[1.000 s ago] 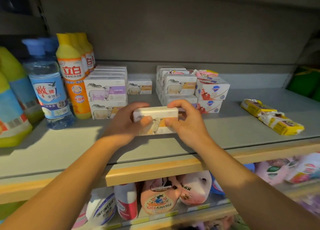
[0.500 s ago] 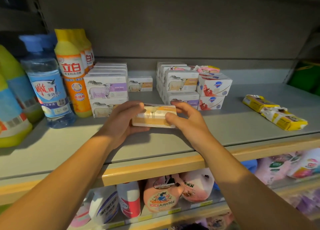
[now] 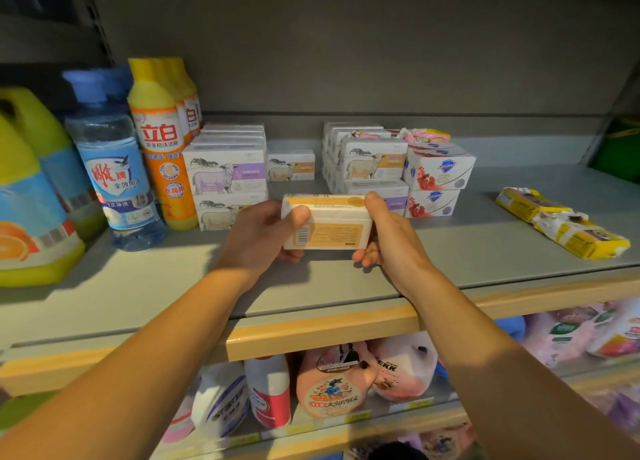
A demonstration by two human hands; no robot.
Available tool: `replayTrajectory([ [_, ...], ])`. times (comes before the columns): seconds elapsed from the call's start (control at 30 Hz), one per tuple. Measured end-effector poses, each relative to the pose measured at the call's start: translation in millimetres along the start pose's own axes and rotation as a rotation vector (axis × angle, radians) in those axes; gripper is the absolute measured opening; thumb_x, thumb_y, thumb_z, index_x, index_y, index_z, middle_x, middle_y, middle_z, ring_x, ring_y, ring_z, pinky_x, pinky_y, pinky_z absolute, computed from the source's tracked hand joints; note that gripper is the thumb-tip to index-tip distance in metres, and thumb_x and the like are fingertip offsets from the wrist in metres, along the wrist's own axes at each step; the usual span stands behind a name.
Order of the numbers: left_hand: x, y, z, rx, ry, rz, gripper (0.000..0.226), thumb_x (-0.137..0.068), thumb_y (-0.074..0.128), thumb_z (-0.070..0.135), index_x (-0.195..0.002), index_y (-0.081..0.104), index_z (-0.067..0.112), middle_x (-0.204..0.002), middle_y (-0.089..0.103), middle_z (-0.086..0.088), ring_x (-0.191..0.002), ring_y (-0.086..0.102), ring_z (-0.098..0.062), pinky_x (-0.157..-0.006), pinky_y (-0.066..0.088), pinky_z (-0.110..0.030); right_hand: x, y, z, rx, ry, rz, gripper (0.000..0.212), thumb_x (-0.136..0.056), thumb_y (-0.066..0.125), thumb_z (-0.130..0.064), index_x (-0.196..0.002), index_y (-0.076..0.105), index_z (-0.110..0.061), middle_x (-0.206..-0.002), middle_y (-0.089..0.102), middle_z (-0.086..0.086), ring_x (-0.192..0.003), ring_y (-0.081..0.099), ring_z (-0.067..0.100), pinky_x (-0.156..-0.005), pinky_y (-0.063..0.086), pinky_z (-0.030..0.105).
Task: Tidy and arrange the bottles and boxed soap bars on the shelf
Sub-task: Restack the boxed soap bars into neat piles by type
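Observation:
A white and orange soap box [image 3: 332,229] is held just above the grey shelf [image 3: 138,286], its barcode side facing me. My left hand [image 3: 263,238] grips its left end with the thumb on top. My right hand [image 3: 388,238] grips its right end. Behind stand a stack of sheep soap boxes [image 3: 227,179], a lone sheep box [image 3: 291,170], another sheep stack [image 3: 370,168] and white boxes with red print [image 3: 438,179]. At the left stand an orange bottle [image 3: 162,148] and a clear blue bottle [image 3: 110,168].
Large yellow-green jugs [image 3: 31,200] crowd the far left. Two yellow wrapped packs [image 3: 561,224] lie at the right of the shelf. Green items [image 3: 620,148] sit at the far right. The lower shelf holds pink pouches [image 3: 336,383] and white bottles [image 3: 221,404].
The box has been turned over in both hands: its sheep face showed first, now the barcode back faces me. My hands stay in front of the stacks.

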State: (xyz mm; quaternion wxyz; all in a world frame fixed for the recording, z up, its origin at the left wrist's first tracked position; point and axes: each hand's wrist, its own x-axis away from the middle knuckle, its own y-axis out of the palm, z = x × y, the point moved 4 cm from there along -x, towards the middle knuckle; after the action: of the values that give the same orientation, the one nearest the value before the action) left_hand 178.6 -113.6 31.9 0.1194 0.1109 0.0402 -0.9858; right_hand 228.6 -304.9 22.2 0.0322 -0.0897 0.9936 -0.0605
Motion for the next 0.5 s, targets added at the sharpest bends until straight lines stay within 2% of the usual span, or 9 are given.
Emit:
replayTrajectory([
  [0.13,-1.8,-0.3,-1.9,-0.061,-0.015,0.007,0.016,-0.094,0.063,0.029,-0.096,0.072,0.016,-0.084,0.076,-0.006,-0.051,0.062,-0.022,-0.051,0.057,-0.031,2.3,-1.1,0.2,-0.004,-0.023,-0.002,0.056,-0.090,0.041,-0.066,-0.096,0.071,-0.020,-0.066,0.071,0.010,-0.049,0.060,0.015,-0.050,0.049,0.027],
  [0.23,-4.0,-2.5,-5.0,-0.056,-0.006,-0.009,0.013,-0.094,0.064,0.030,-0.097,0.072,0.020,-0.088,0.075,-0.007,-0.049,0.061,-0.020,-0.050,0.055,-0.031,2.4,-1.3,1.4,-0.044,-0.027,-0.014,0.059,-0.079,0.045,-0.072,-0.094,0.072,-0.022,-0.064,0.067,0.007,-0.046,0.053,0.012,-0.046,0.044,0.026],
  [0.33,-3.7,-2.6,-6.0,0.003,0.023,-0.081,0.013,-0.090,0.070,0.022,-0.103,0.073,0.023,-0.096,0.075,-0.005,-0.053,0.064,-0.021,-0.052,0.055,-0.030,0.5,-3.3,3.4,-0.163,-0.011,-0.046,0.042,-0.069,0.058,-0.067,-0.089,0.074,-0.034,-0.076,0.064,0.006,-0.047,0.046,0.010,-0.044,0.036,0.024],
  [0.4,-2.7,-1.2,-7.2,0.079,0.008,-0.151,0.027,-0.084,0.074,0.009,-0.108,0.071,0.020,-0.104,0.074,-0.004,-0.067,0.071,-0.028,-0.061,0.059,-0.032,-3.0,-4.5,5.2,-0.270,-0.030,-0.083,0.032,-0.065,0.066,-0.054,-0.087,0.075,-0.033,-0.080,0.066,0.003,-0.053,0.053,0.012,-0.046,0.039,0.025],
  [0.5,-3.9,1.2,-8.6,0.037,0.044,-0.187,0.039,-0.078,0.079,0.003,-0.113,0.071,0.019,-0.118,0.068,-0.008,-0.100,0.070,-0.028,-0.080,0.060,-0.038,-7.9,-5.9,6.9,-0.305,-0.071,-0.076,0.034,-0.067,0.069,-0.043,-0.098,0.072,-0.028,-0.088,0.074,-0.001,-0.078,0.069,0.015,-0.055,0.049,0.025],
])
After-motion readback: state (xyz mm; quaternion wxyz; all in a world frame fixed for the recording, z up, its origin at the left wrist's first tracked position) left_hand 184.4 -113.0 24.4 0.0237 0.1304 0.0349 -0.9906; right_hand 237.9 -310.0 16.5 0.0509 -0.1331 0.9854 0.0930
